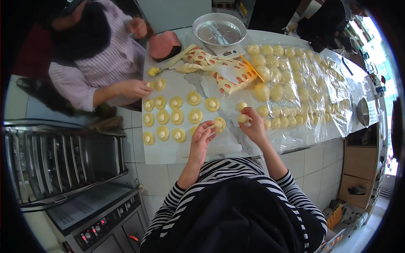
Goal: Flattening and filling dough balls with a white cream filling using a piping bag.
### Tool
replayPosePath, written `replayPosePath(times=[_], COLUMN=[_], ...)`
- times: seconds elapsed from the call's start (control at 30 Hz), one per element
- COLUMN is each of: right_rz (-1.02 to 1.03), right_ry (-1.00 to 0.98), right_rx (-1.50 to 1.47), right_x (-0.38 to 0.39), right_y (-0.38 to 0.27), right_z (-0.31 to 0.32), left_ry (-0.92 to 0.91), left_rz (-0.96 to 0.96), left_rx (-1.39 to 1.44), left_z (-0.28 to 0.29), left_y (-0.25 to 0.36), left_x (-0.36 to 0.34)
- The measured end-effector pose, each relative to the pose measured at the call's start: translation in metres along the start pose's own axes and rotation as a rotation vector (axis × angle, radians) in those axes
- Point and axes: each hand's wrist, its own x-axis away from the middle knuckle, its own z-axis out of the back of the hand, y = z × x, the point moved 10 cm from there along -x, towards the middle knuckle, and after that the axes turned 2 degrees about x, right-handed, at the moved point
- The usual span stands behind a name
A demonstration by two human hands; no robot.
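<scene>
My left hand (202, 138) is at the table's near side, its thumb and fingers pinching the edge of a flat yellow dough round (219, 125) topped with a pale lump. To its right, my right hand (254, 127) has its fingers closed around a small dough ball (243, 118). Just beyond that hand, another dough ball (241, 106) sits on the table. Several filled dough rounds (163, 117) lie in rows to the left. One round beside my left hand is partly hidden by it. A white rolling pin (219, 150) lies along the near edge.
Plastic sheeting (303, 86) covers many dough balls on the right. Behind stand a foil pan (219, 29) on a scale, a patterned bag (230, 76) and a pink bowl (165, 45). Across the left corner, a co-worker's hand (137, 89) touches a dough round. An oven (101, 223) stands lower left.
</scene>
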Motion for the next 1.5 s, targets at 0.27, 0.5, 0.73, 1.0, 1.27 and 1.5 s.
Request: replayPosePath(times=[0.27, 0.5, 0.73, 1.0, 1.27, 1.5], right_rz=[0.209, 0.305, 0.266, -0.009, -0.013, -0.406], right_ry=[0.012, -0.243, -0.194, -0.357, -0.525, -0.416], right_rx=[0.405, 0.339, 0.258, -0.248, -0.778, -0.849], right_x=[0.007, -0.003, -0.004, -0.005, -0.007, -0.007], right_y=[-0.047, -0.053, -0.068, -0.055, -0.062, 0.002], right_z=[-0.010, -0.083, -0.075, -0.068, -0.058, -0.071], left_ry=[0.270, 0.365, 0.362, 0.093, -0.035, 0.178], left_rz=[-0.199, -0.276, -0.312, -0.355, -0.060, -0.104], left_rx=[0.031, 0.046, 0.000, -0.548, -0.292, -0.431], left_z=[0.065, 0.080, 0.082, 0.015, 0.012, 0.036], left_y=[0.031, 0.047, 0.048, 0.053, 0.026, 0.028], left_x=[0.021, 0.024, 0.025, 0.000, -0.023, -0.028])
